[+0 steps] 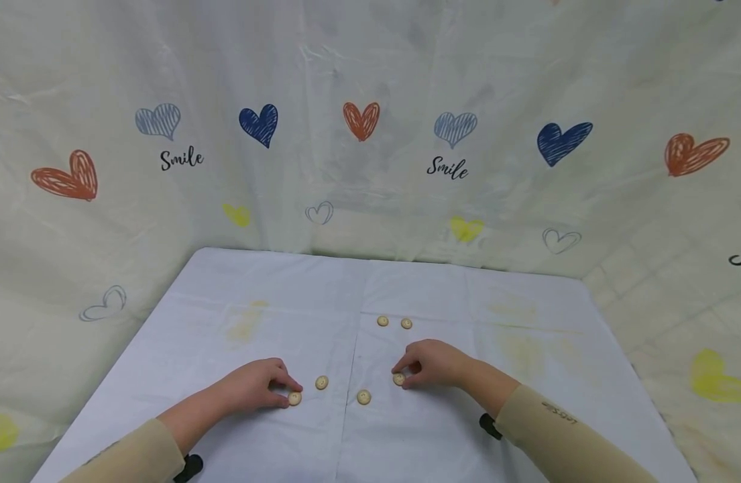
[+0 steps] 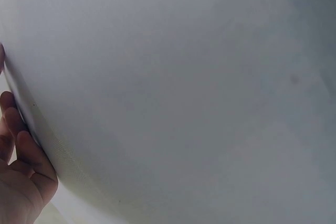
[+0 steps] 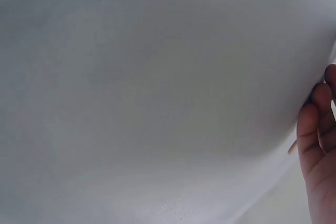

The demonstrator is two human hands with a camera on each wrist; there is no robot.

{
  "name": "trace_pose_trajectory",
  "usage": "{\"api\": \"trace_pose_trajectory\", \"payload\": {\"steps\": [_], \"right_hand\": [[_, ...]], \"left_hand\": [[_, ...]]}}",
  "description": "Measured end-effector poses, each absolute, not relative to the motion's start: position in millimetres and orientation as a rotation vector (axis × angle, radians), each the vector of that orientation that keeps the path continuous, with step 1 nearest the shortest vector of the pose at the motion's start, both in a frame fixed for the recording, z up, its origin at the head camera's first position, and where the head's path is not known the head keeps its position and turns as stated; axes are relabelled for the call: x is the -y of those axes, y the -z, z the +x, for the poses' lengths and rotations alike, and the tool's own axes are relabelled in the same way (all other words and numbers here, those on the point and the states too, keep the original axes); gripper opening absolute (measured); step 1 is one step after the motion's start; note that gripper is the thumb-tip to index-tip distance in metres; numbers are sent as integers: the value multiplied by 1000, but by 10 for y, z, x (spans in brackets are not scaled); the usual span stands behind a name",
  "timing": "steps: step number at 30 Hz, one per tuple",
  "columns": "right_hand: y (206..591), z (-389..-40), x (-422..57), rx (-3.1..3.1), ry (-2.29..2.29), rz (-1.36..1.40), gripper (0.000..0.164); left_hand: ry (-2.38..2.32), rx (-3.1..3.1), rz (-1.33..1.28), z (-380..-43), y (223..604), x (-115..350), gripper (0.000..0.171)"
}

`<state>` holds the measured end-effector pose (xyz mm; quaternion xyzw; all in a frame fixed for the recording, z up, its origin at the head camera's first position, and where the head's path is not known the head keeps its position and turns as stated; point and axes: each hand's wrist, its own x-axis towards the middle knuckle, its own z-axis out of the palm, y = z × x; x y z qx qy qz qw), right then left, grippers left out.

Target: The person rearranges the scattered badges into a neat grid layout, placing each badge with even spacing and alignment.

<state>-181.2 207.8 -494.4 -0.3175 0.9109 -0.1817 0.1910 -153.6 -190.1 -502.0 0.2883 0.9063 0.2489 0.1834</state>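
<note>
Six small round buttons (image 1: 363,397) in a pale wood colour, each with a raised-looking rim and tiny dark marks near its middle, lie on the white-covered surface (image 1: 298,288). The left hand (image 1: 255,386) pinches the edge of one button (image 1: 294,398) between thumb and forefinger; another button (image 1: 322,382) sits just beside it. The right hand (image 1: 433,362) holds a button (image 1: 399,379) narrowly between its fingertips and thumb. One lies between the hands, nearer the right, and a pair rests side by side farther back. Only the head view gives this whole layout, along with the hanging sheet (image 1: 358,181) printed with hearts and "Smile". The wrist views show instead the palm side of bent fingers at one edge; the right one adds a thin tan sliver (image 3: 292,148) beside a finger, too small to identify.
</note>
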Motion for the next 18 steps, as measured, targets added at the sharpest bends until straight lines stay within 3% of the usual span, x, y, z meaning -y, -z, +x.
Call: {"api": "trace_pose_trajectory", "payload": {"steps": [9,18], "right_hand": [[4932,-1795,-2075,-2607,426,-1032,22],[4935,-1771,-2176,-2670,516,-978,19]], "left_hand": [[-710,-2553,831,-1537,5016,1918,26],[-702,-2549,823,-1550,5035,1902,26]]}}
